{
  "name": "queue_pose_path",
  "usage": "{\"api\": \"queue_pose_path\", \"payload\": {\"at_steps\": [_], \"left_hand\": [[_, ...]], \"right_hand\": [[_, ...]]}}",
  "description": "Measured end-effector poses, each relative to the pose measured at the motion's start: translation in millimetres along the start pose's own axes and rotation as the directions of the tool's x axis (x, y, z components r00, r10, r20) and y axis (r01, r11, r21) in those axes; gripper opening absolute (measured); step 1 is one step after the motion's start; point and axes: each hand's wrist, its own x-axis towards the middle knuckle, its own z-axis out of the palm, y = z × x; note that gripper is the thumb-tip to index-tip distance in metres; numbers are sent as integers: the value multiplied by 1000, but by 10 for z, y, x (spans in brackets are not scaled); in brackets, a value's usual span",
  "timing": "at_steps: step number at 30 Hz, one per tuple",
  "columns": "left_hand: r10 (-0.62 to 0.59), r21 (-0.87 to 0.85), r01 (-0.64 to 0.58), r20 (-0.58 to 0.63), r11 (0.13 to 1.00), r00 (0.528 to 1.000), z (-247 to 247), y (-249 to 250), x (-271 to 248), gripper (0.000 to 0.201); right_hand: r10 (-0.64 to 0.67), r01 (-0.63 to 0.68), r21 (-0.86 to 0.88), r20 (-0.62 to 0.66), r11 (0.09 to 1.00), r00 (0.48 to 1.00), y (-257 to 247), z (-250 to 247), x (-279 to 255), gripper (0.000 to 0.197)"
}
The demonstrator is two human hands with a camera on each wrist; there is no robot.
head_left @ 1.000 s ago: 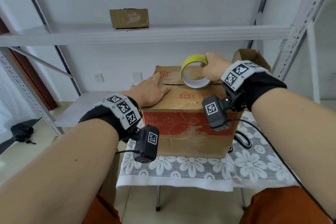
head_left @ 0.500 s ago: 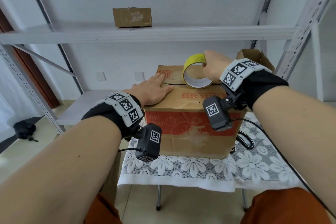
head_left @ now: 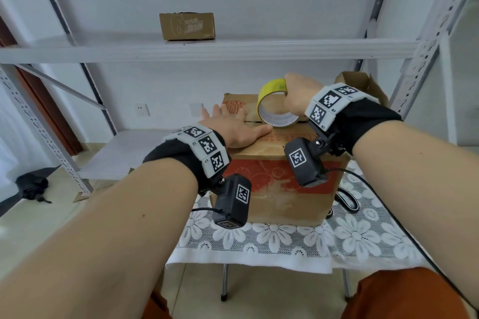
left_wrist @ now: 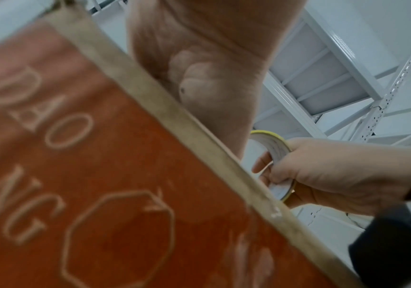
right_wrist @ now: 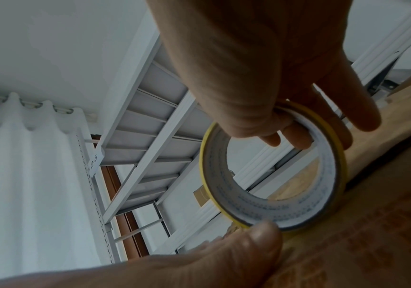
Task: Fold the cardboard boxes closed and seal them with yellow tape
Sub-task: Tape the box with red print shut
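The left hand (head_left: 234, 128) has slid further across the top of the box (head_left: 282, 184) since a moment ago, its palm flat and fingers straight, thumb tip now touching the bottom of the tape roll (head_left: 274, 103). The right hand (head_left: 300, 97) keeps its hold on that roll, fingers hooked through the core and curled round its upper edge, standing it on its rim on the lid beside the seam. I'd judge the flaps are down and pinned, and the tape end is about to be stuck down under that thumb.

The box is worn brown cardboard, scuffed, with a red printed band on the side below the palm. The roll is a thin, glossy yellow hoop with a pale paper core. Under the box lies a white lace cloth (head_left: 285, 238) with flowers.
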Motion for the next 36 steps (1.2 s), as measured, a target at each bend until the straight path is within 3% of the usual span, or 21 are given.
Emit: {"api": "queue_pose_path", "payload": {"at_steps": [6, 14, 17, 24, 28, 36], "left_hand": [[77, -50, -79, -42, 996, 996, 82, 121, 30, 107], [120, -36, -119, 32, 992, 992, 114, 147, 94, 112], [125, -34, -124, 35, 992, 992, 102, 156, 64, 105], [117, -35, -115, 46, 993, 992, 79, 145, 60, 102], [92, -34, -91, 39, 995, 995, 101, 164, 103, 109], [68, -64, -67, 19, 996, 998, 113, 173, 127, 110]], "right_hand": [[-19, 19, -7, 1, 1000, 1000, -3, -14, -37, 3], [57, -61, 178, 28, 982, 998, 90, 40, 17, 11], [95, -107, 165, 79, 981, 992, 141, 79, 24, 26], [125, -151, 134, 181, 979, 975, 163, 137, -28, 19], [138, -154, 80, 172, 985, 975, 163, 168, -43, 33], [134, -138, 16, 165, 990, 977, 201, 28, -208, 42]]}}
